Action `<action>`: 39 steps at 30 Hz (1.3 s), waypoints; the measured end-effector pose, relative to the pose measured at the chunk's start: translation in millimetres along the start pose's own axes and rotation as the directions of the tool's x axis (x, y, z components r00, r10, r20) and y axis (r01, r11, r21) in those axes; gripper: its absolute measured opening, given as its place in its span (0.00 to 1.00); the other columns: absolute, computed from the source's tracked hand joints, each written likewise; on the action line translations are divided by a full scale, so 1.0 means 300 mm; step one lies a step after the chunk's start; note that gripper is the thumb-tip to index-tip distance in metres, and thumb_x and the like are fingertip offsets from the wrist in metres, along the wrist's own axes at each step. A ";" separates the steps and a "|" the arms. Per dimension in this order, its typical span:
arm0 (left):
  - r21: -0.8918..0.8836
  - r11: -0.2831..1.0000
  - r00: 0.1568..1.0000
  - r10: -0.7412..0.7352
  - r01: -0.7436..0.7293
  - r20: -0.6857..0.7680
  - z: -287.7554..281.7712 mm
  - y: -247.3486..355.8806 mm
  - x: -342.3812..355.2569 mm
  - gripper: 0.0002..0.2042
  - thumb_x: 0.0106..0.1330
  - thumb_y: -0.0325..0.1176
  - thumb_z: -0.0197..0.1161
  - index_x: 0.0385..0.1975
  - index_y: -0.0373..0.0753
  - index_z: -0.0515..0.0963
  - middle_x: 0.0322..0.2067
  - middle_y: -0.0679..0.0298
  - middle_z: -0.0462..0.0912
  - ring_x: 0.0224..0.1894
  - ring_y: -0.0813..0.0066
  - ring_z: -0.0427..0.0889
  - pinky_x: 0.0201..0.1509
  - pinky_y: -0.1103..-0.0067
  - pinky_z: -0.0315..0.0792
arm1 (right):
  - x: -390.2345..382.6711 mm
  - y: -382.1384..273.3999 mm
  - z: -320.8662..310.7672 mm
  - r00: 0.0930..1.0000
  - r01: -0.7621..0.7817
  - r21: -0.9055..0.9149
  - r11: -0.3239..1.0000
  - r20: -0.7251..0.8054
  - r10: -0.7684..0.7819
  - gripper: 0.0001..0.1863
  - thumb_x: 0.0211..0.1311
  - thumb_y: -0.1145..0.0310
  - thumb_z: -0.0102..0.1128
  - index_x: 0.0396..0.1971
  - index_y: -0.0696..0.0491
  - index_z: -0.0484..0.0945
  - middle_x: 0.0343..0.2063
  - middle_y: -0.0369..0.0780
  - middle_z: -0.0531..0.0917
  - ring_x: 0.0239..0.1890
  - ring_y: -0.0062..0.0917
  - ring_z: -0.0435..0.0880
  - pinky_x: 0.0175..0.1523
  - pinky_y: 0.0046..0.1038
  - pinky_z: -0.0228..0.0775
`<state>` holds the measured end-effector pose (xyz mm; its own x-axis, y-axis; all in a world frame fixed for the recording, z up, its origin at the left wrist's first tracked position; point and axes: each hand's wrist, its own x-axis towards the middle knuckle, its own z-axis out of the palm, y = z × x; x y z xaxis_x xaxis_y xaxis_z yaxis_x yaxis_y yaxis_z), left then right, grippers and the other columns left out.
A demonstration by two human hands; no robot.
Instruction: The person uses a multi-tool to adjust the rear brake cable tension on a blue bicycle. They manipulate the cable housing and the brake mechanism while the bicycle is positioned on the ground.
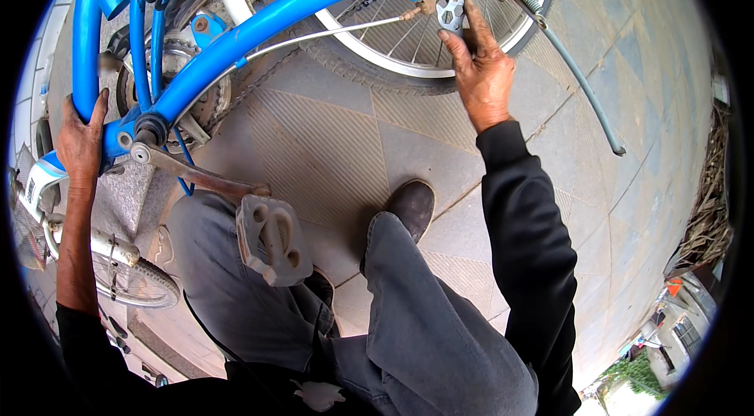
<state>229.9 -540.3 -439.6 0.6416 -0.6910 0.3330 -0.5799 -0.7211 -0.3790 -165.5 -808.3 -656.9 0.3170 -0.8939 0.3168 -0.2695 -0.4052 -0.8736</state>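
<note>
1. Where the view looks straight down, the paved floor [345,149] of grey ribbed tiles fills the middle and stretches out toward 3 o'clock.
2. The blue bicycle frame [259,31] sweeps across the top, from 9 o'clock up to 12 o'clock, its tubes meeting at the crank hub near 9 o'clock.
3. The rear wheel [393,63] sits at 12 o'clock, white rim and dark tyre touching the floor, spokes showing inside.
4. The person's grey trouser legs [408,322] fill 6 o'clock, with a dark shoe [411,208] planted on the tiles at the centre.
5. A rusty crank arm [200,175] runs from the hub toward the centre and ends in a grey pedal [269,239] lying over the left knee.
6. A loose grey cable [581,82] curves from the wheel's axle area down toward 3 o'clock, its end hanging free.
7. The left hand [81,141] at 9 o'clock wraps around the blue frame tube, fingers curled behind it.
8. The right hand [481,63] at 1 o'clock presses a flat multi-hole spanner [451,9] against the wheel's axle fittings, thumb and fingers closed on it.
</note>
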 end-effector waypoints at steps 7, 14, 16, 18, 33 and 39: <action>-0.020 1.000 1.000 -0.005 0.006 0.018 0.007 -0.017 0.007 0.33 0.55 0.60 0.57 0.48 0.33 0.70 0.28 0.45 0.79 0.32 0.52 0.81 0.39 0.66 0.71 | -0.035 -0.095 0.063 0.973 -0.209 0.106 0.972 -0.079 0.218 0.27 0.52 0.67 0.66 0.53 0.56 0.71 0.18 0.40 0.77 0.20 0.17 0.70 0.31 0.23 0.69; -0.039 0.999 1.000 -0.010 0.011 0.026 0.001 -0.015 0.003 0.36 0.56 0.60 0.56 0.50 0.30 0.68 0.29 0.44 0.79 0.33 0.50 0.80 0.41 0.65 0.71 | 0.037 0.004 -0.053 0.988 0.151 -0.249 0.957 0.052 -0.143 0.32 0.44 0.71 0.68 0.54 0.47 0.70 0.30 0.40 0.80 0.32 0.33 0.76 0.40 0.32 0.71; -0.054 0.998 0.999 -0.025 0.028 0.045 -0.012 -0.009 0.001 0.36 0.56 0.60 0.56 0.50 0.30 0.68 0.29 0.44 0.79 0.32 0.50 0.81 0.40 0.66 0.71 | 0.066 0.024 -0.079 0.964 0.265 -0.322 0.909 0.095 -0.248 0.32 0.44 0.72 0.67 0.55 0.46 0.70 0.29 0.40 0.80 0.31 0.33 0.76 0.39 0.32 0.71; -0.067 0.997 0.998 -0.023 0.027 0.057 -0.014 -0.001 0.000 0.36 0.56 0.59 0.57 0.51 0.30 0.68 0.29 0.45 0.79 0.32 0.51 0.81 0.40 0.66 0.71 | 0.079 0.030 -0.098 0.937 0.349 -0.370 0.861 0.133 -0.323 0.33 0.44 0.72 0.67 0.55 0.45 0.70 0.28 0.40 0.79 0.30 0.33 0.76 0.38 0.33 0.71; -0.139 0.990 0.998 -0.030 0.037 0.051 -0.016 -0.002 -0.002 0.29 0.56 0.56 0.58 0.47 0.35 0.70 0.27 0.48 0.80 0.31 0.53 0.81 0.38 0.67 0.71 | 0.043 -0.004 -0.077 0.956 0.292 -0.424 0.857 0.104 -0.275 0.30 0.47 0.70 0.66 0.55 0.50 0.69 0.25 0.41 0.78 0.29 0.33 0.75 0.38 0.33 0.70; -0.129 0.991 0.998 -0.029 0.036 0.056 -0.025 0.008 -0.002 0.27 0.57 0.55 0.58 0.45 0.36 0.70 0.26 0.48 0.79 0.30 0.53 0.80 0.37 0.66 0.70 | 0.023 -0.029 -0.070 0.983 0.184 -0.337 0.923 0.081 -0.166 0.29 0.49 0.70 0.64 0.55 0.51 0.69 0.28 0.42 0.79 0.31 0.34 0.76 0.39 0.34 0.70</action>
<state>224.4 -542.0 -434.3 0.6852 -0.6658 0.2953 -0.6162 -0.7460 -0.2525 -180.1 -815.0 -639.2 0.4297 -0.7958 0.4267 -0.4973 -0.6030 -0.6238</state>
